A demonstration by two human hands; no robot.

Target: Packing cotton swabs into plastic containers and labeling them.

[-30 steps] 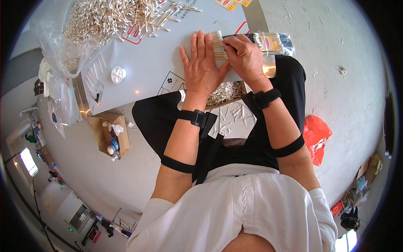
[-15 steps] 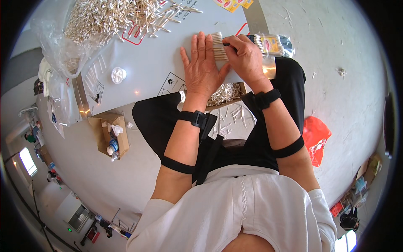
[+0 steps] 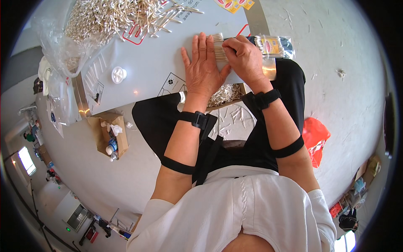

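1. Left hand (image 3: 204, 69) pressed flat and open on the grey table (image 3: 142, 75), fingers spread, touching the row of cotton swabs (image 3: 219, 49); placed as half a second ago.
2. Right hand (image 3: 245, 59) curled over the row's right end; actual grip hidden, cannot tell.
3. Row partly covered by both hands, as before.
4. Packed swab bag (image 3: 272, 44) just beyond the right hand, half hidden.
5. Loose swab pile (image 3: 113, 17) far left, cut off by the rim.

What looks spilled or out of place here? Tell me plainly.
Cotton swabs lie scattered on the floor under the table edge, below the left hand. More stray ones lie on the floor right of the table. An orange bag lies crumpled there too.
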